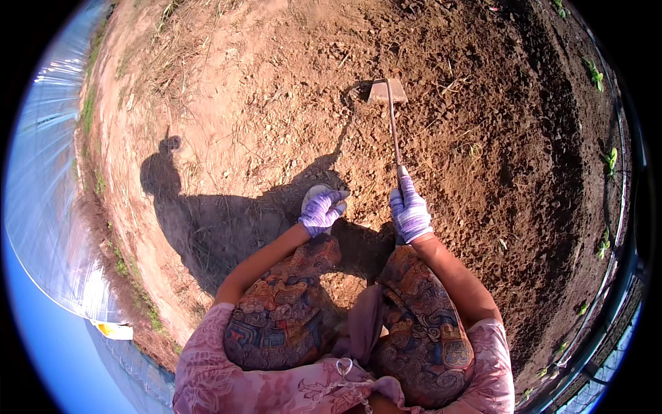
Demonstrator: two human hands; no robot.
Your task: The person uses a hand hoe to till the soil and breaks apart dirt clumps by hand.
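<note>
My right hand [411, 212], in a purple-and-white knit glove, grips the short handle of a hand hoe [395, 134]. The hoe's thin neck reaches away from me to a trapezoid metal blade [380, 92], which rests on or just over the crumbly soil [455, 155]. My left hand [321, 211] wears a matching glove. It hovers by my left knee, fingers curled in, with no object visible in it. Below it, a pale shoe [313, 194] is partly covered by the hand. Patterned trousers [279, 310] cover my bent knees.
Dark, loosened soil lies to the right, paler compact ground [207, 114] to the left. Small green seedlings [611, 161] line the right side beside a thin pipe or hose [620, 139]. Plastic sheeting [46, 155] of a tunnel curves along the left. My shadow [207, 222] falls leftward.
</note>
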